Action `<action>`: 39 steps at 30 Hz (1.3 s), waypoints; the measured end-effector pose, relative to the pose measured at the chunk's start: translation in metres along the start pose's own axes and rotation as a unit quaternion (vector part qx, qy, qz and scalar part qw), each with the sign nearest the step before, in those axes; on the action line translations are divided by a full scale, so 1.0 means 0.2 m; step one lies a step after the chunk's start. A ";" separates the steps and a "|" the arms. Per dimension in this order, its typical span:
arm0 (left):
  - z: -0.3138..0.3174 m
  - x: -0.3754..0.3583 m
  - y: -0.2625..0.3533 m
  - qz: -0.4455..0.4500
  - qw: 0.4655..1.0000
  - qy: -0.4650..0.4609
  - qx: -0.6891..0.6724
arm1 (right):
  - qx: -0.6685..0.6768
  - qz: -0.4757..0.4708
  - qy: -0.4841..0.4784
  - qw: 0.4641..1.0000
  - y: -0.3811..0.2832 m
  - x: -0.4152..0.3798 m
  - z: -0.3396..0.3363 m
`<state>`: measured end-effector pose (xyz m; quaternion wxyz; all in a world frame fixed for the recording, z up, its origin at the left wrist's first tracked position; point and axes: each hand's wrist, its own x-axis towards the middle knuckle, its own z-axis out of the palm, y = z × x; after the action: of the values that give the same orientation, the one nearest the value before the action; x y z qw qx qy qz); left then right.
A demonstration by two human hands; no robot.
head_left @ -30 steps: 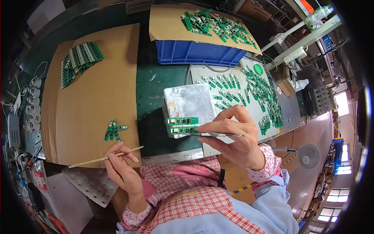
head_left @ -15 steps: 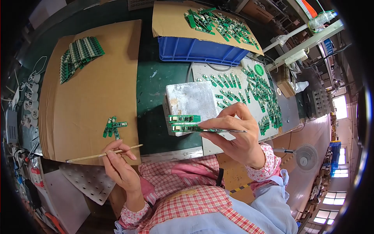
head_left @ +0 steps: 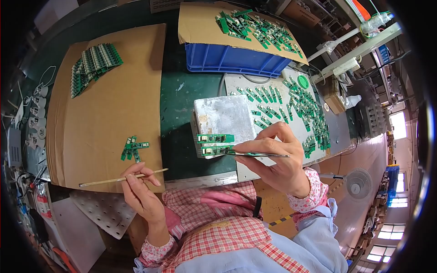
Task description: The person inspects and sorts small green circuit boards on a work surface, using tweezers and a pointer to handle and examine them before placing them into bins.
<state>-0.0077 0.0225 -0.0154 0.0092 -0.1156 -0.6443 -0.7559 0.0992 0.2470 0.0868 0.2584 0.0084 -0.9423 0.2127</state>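
My right hand grips metal tweezers whose tips rest on the lower of two green circuit boards lying on the near edge of a silvery metal block. My left hand holds a thin wooden stick level over the front edge of a brown cardboard sheet. A small pile of green boards lies on the cardboard just beyond that hand.
A row of stacked green boards sits at the cardboard's far left. A blue crate topped by cardboard with loose boards stands behind. Several boards cover a grey plate on the right. A perforated metal plate lies near left.
The view shifted slightly a second ago. My right hand with the tweezers stays at the two boards, and my left hand keeps the stick almost still.
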 end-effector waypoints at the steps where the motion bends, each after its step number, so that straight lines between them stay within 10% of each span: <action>1: 0.00 0.00 0.00 -0.001 1.000 0.000 -0.001 | 0.001 0.003 0.002 1.000 0.00 0.00 0.00; 24: 0.07 -0.03 0.00 -0.004 1.000 -0.022 -0.009 | -0.116 0.320 0.249 0.907 0.10 -0.88 0.09; 28: 0.10 -0.03 -0.01 -0.016 0.999 -0.033 -0.022 | -0.157 0.311 0.176 0.921 0.12 -1.06 0.10; 35: 0.10 -0.04 -0.02 -0.011 0.998 -0.048 -0.024 | 0.205 0.610 0.055 0.764 0.02 -0.91 -0.04; 39: 0.09 -0.03 -0.02 -0.020 0.999 -0.038 -0.028 | 0.426 0.512 0.025 0.745 -0.04 -0.66 -0.08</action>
<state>0.0005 0.0398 -0.0179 -0.0331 -0.1316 -0.6251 -0.7687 0.2215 0.2332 0.0379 0.1033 -0.3714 -0.6096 0.6927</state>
